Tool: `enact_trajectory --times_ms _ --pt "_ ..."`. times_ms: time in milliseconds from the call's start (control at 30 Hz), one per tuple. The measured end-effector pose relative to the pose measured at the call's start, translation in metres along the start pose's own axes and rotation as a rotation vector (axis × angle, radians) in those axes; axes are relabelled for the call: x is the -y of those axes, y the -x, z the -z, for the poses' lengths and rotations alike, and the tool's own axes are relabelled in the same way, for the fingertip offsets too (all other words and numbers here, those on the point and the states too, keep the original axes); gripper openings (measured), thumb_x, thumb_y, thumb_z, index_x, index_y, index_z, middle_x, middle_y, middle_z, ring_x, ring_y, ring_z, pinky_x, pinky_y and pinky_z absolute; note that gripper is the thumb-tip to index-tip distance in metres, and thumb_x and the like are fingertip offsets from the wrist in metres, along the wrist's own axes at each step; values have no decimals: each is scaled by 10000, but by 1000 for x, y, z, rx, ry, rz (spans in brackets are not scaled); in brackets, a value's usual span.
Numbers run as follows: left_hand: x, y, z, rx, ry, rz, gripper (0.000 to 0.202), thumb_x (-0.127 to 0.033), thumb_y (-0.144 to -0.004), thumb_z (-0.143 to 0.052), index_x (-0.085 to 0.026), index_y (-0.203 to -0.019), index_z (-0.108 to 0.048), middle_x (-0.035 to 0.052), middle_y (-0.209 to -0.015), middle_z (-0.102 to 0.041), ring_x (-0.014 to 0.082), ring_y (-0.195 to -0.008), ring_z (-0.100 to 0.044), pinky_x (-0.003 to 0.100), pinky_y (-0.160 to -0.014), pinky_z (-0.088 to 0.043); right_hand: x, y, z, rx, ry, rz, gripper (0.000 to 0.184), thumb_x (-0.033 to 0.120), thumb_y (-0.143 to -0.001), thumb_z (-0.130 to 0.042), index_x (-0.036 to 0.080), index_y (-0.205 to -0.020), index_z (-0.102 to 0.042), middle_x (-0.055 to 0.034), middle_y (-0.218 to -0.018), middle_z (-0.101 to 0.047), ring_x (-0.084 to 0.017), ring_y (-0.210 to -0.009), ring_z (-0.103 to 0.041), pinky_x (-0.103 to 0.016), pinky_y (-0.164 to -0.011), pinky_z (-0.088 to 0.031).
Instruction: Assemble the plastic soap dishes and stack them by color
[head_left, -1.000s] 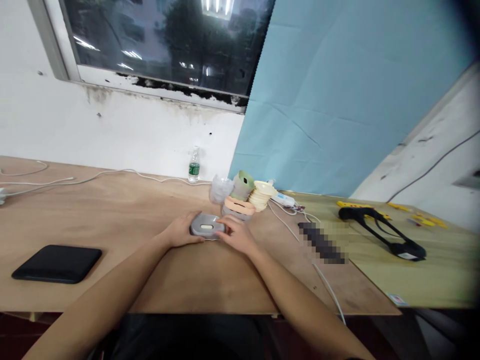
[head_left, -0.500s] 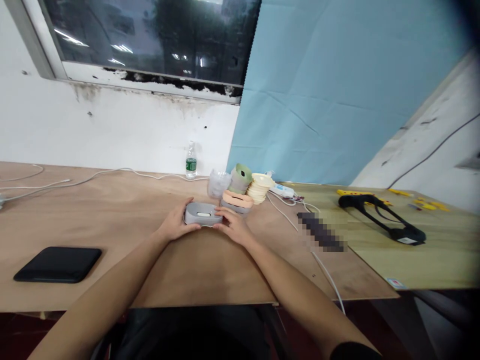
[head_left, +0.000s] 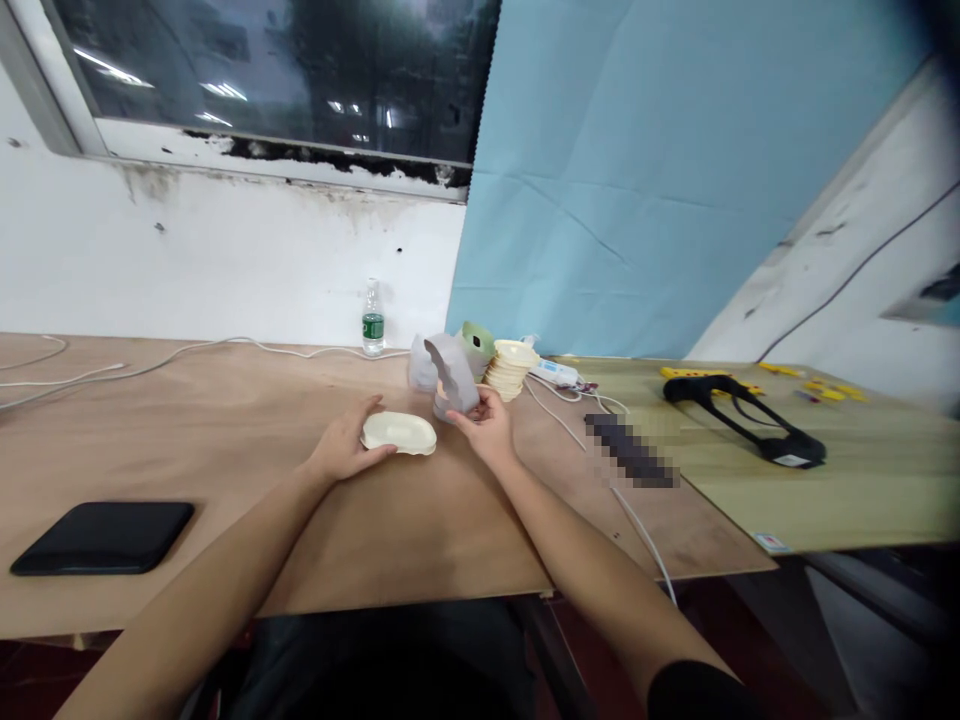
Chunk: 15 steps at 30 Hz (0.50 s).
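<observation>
On the brown wooden bench (head_left: 405, 540), the left hand (head_left: 341, 443) spans the left end of a shallow, oval, cream-coloured dish (head_left: 397, 434), thumb along its front. Just beyond, the right hand (head_left: 491, 428) grips the lower edge of a thin, grey, wavy-edged band (head_left: 454, 372), tilted up near a cream ribbed stack (head_left: 508, 370). A light pinch should spare the band's thin wall, and a steady left hand the dish. Half a second ago both hands held the grey piece; now the dish shows bare, the band apart.

Table (head_left: 420, 545) bears bottle (head_left: 373, 325), cable (head_left: 643, 533), seemingly a pouch (head_left: 105, 538).
</observation>
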<state>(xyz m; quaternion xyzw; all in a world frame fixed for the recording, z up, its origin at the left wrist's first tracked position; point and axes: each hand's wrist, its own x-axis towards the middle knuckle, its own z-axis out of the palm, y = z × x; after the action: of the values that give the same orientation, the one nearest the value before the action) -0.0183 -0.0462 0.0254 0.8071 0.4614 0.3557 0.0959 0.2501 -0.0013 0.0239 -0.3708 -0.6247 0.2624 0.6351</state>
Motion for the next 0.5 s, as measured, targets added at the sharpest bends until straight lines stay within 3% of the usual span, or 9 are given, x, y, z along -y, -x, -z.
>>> enact_trajectory --times_ms 100,167,300,400,500 --pt "0 0 1 26 -25 -6 787 -575 -753 -597 -193 -1393 -344 117 -1285 -576 302 -1122 -580 422 -944 -457 8 -8 5 -147 -35 -35 460 447 -646 -753 198 -980 -557 -24 -856 -643 -143 -703 -609 -265 -613 -533" --pt "-1 0 1 33 -31 -16 778 -582 -751 -592 -192 -1383 -360 116 -1281 -580 301 -1118 -582 418 -945 -455 13 -15 13 -217 -143 -91 505 459 -660 -739 202 -1040 -528 -19 -834 -650 -140 -642 -612 -256 -543 -525" --pt "-1 -1 0 64 -37 -14 770 -590 -746 -589 -196 -1373 -377 110 -1261 -595 299 -1111 -585 413 -930 -460 11 -32 34 -349 -264 -274 487 528 -741 -641 204 -1087 -532 44 -617 -602 -93 -361 -484 -213 -334 -396" --pt "-1 -1 0 74 -39 -10 759 -590 -751 -580 -202 -1372 -379 103 -1253 -601 296 -1100 -593 407 -920 -462 -1 -41 48 -362 -338 -503 388 547 -788 -574 188 -935 -579 63 -517 -545 -68 -292 -396 -183 -245 -249" --pt "-1 -1 1 68 -50 -7 751 -590 -756 -572 -206 -1373 -379 97 -1246 -607 294 -1080 -604 403 -907 -464 -10 -46 56 -299 -488 -715 391 575 -828 -509 192 -872 -569 54 -525 -566 -58 -300 -409 -160 -224 -205"
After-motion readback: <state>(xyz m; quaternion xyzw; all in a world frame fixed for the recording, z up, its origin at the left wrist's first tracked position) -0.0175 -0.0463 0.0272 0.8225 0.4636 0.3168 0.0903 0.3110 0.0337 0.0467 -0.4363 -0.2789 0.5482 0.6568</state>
